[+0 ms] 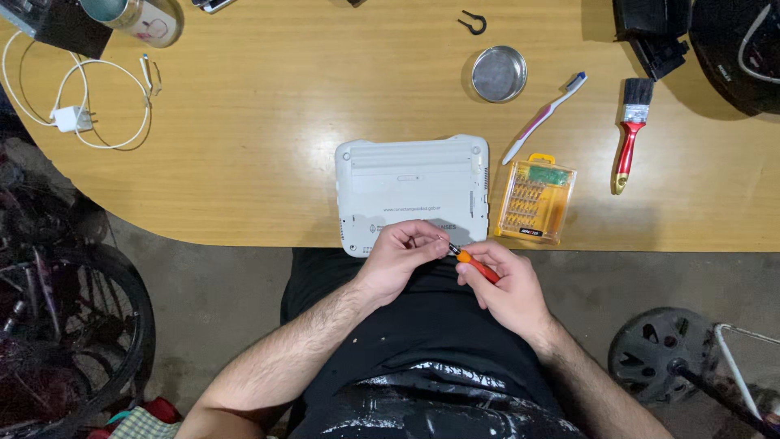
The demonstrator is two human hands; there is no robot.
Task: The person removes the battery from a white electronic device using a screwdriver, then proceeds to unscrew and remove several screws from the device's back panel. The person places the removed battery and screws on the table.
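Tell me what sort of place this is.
Probably a home repair bench: an upturned white laptop on a wooden table, a yellow bit case, an orange screwdriver, and bicycle wheels alongside.

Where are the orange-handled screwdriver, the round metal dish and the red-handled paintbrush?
orange-handled screwdriver (478,267), head view, on its orange handle.
round metal dish (498,73), head view, on its inner base.
red-handled paintbrush (627,146), head view, on its red handle.

The bit case (535,200) lies right of the small laptop (413,189), toothbrush (543,119) behind it.
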